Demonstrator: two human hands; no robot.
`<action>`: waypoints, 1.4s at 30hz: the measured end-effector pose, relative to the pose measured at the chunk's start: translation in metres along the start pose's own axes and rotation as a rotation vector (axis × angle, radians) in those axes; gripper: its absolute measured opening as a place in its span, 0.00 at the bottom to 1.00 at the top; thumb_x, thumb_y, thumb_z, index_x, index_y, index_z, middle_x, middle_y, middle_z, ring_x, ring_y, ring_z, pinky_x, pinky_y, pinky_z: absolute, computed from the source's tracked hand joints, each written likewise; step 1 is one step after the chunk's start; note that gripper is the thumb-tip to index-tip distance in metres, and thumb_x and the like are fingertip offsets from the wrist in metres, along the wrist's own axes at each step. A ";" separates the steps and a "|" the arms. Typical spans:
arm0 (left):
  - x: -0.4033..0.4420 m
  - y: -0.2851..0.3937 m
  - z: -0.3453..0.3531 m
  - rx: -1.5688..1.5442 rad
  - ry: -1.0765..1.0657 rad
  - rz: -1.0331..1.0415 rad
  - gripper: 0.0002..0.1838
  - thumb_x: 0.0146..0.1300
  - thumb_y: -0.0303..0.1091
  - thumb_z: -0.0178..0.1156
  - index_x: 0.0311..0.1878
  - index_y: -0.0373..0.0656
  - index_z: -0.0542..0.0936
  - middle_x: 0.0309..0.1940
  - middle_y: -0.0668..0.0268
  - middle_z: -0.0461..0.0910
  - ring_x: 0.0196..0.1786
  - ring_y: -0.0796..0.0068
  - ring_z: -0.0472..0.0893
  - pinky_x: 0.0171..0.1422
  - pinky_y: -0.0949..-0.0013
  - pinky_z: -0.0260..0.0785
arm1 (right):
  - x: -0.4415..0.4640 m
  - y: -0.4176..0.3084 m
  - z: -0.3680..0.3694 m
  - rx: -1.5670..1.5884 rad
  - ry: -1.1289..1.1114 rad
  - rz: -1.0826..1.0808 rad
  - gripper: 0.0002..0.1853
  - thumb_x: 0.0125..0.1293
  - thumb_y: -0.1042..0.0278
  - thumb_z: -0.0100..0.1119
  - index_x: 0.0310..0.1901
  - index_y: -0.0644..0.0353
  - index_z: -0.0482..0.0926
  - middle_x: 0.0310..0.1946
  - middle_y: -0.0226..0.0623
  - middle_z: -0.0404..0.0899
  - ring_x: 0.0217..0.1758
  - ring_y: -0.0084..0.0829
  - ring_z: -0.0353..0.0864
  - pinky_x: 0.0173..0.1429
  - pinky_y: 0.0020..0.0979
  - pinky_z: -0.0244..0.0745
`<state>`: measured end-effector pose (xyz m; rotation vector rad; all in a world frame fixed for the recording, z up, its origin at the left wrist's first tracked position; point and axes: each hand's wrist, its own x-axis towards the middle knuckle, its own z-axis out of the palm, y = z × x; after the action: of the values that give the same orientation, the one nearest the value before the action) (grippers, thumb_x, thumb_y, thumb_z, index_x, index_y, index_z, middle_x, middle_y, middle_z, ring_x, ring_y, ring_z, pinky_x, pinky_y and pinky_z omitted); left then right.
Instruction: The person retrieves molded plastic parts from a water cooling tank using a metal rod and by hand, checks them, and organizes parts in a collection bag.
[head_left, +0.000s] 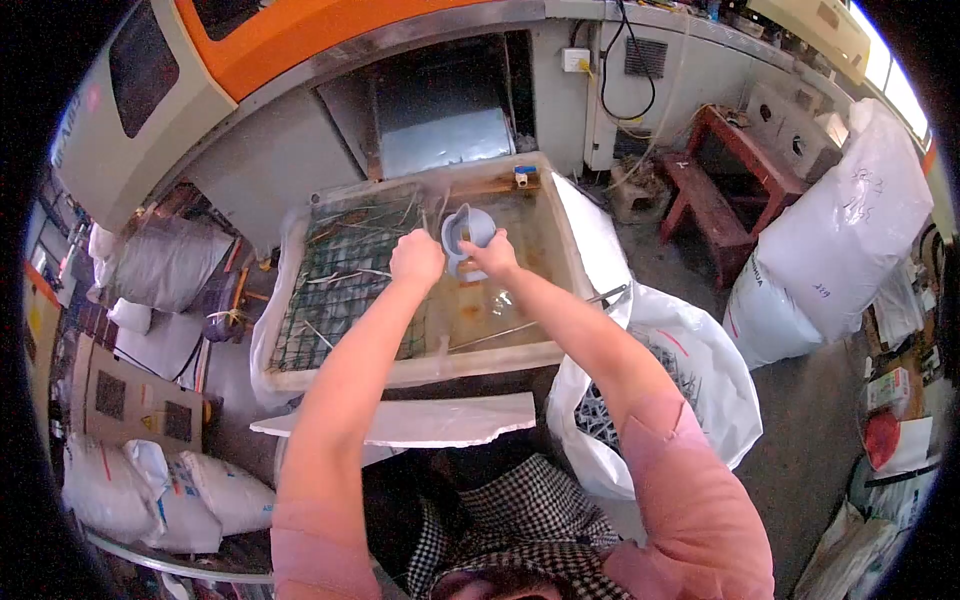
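Note:
My right hand (490, 254) grips a rounded grey-blue plastic piece (480, 224), with a curved opening on its left side; its exact kind is unclear. Close beside it, my left hand (417, 258) is closed in a fist, and the fingers hide whatever may be in it. Both hands are over a wide, pale-rimmed tub (470, 367). Beneath my left hand, a dark green mesh (350, 285) with thin pale sticks covers the tub's left half. Below my right hand lies cloudy brownish water (505, 310).
An open white sack (735, 400) of grey plastic scraps (600, 415) stands right of the tub. Behind it are a red wooden bench (705, 210) and a tall stuffed white bag (830, 230). An orange-and-white machine (290, 45) stands at the back. Filled sacks (110, 490) lie at lower left.

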<state>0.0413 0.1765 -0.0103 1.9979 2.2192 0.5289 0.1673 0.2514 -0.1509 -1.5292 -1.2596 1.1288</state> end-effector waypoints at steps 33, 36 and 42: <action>-0.215 -0.044 -0.068 -0.079 0.269 0.384 0.29 0.65 0.52 0.50 0.52 0.32 0.74 0.29 0.59 0.76 0.39 0.62 0.76 0.60 0.53 0.58 | -0.012 0.057 -0.096 -1.505 -0.880 -0.172 0.18 0.55 0.64 0.56 0.45 0.65 0.77 0.41 0.52 0.80 0.43 0.48 0.79 0.48 0.42 0.73; -0.211 -0.054 -0.058 -0.117 0.415 0.462 0.30 0.68 0.54 0.41 0.47 0.33 0.78 0.30 0.61 0.78 0.38 0.63 0.79 0.60 0.51 0.56 | 0.018 0.111 -0.077 -1.563 -0.856 -0.102 0.18 0.56 0.63 0.56 0.45 0.64 0.77 0.41 0.51 0.80 0.44 0.48 0.79 0.48 0.43 0.73; -0.200 -0.066 -0.038 -0.103 0.463 0.480 0.29 0.71 0.53 0.37 0.42 0.39 0.82 0.30 0.67 0.81 0.44 0.67 0.80 0.63 0.48 0.51 | 0.047 0.188 -0.077 -1.646 -1.002 0.013 0.18 0.57 0.62 0.55 0.47 0.63 0.76 0.42 0.49 0.79 0.46 0.47 0.78 0.50 0.43 0.73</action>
<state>-0.0074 -0.0316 -0.0263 2.5606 1.8365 1.2414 0.2907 0.2653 -0.3182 -1.9646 -3.3810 0.7275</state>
